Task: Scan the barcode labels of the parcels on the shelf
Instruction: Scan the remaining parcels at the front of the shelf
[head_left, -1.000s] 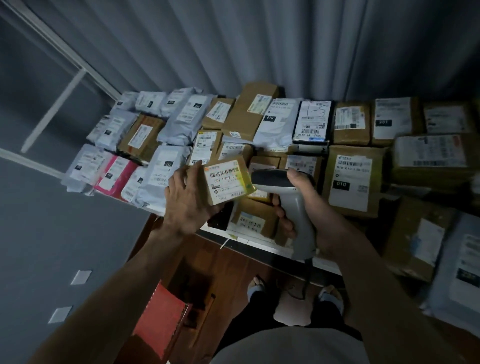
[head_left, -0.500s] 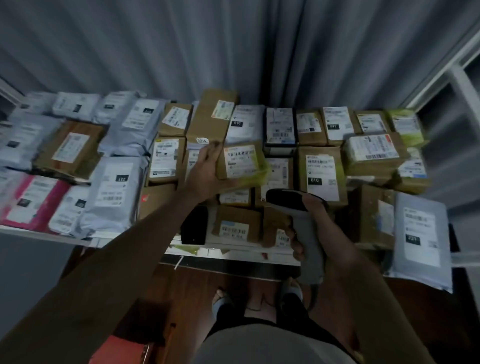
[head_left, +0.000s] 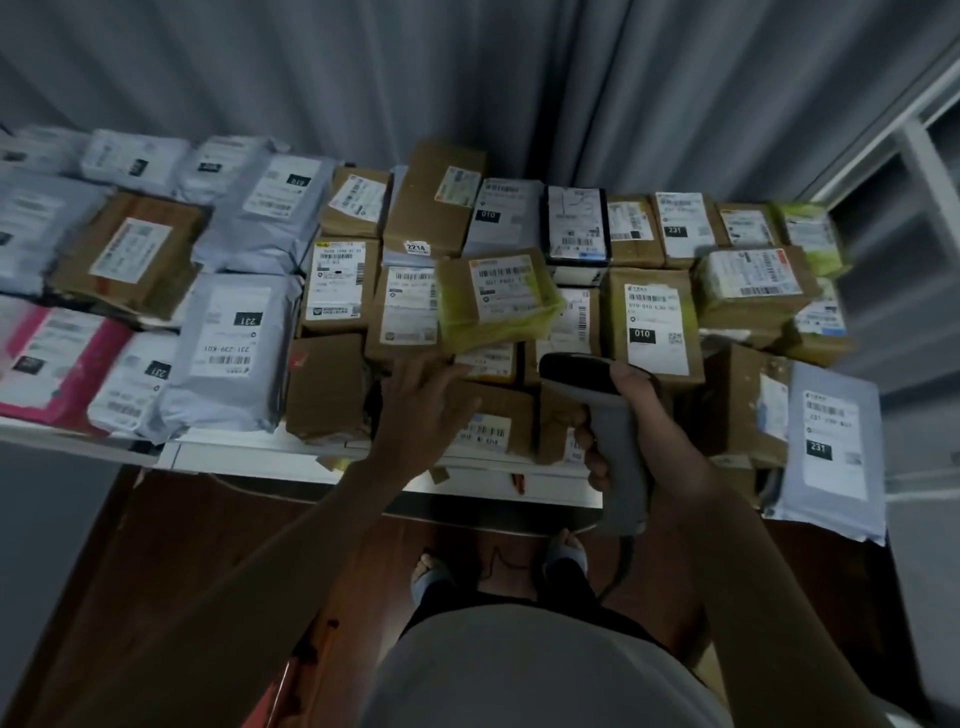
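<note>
Many parcels cover the white shelf (head_left: 249, 457): brown boxes in the middle, grey bags at the left. A small box with yellow tape (head_left: 498, 299) lies on top of the middle boxes, label up. My left hand (head_left: 421, 410) hovers just below it with fingers spread and loosely bent, holding nothing. Below that hand sits a brown box with a barcode label (head_left: 488, 428). My right hand (head_left: 649, 431) grips the grey barcode scanner (head_left: 608, 415) by its handle, its dark head pointing at the middle boxes.
A grey bag marked 231 (head_left: 831, 447) overhangs the shelf's right end. A pink bag (head_left: 52, 358) lies at the left. Grey curtains hang behind. My feet stand on the dark wood floor under the shelf edge, and the scanner's cable hangs down there.
My left hand has let go of the yellow-taped box, which now lies on the middle boxes, and has drawn back toward me. The view has swung right. The scanner stays in my right hand.
</note>
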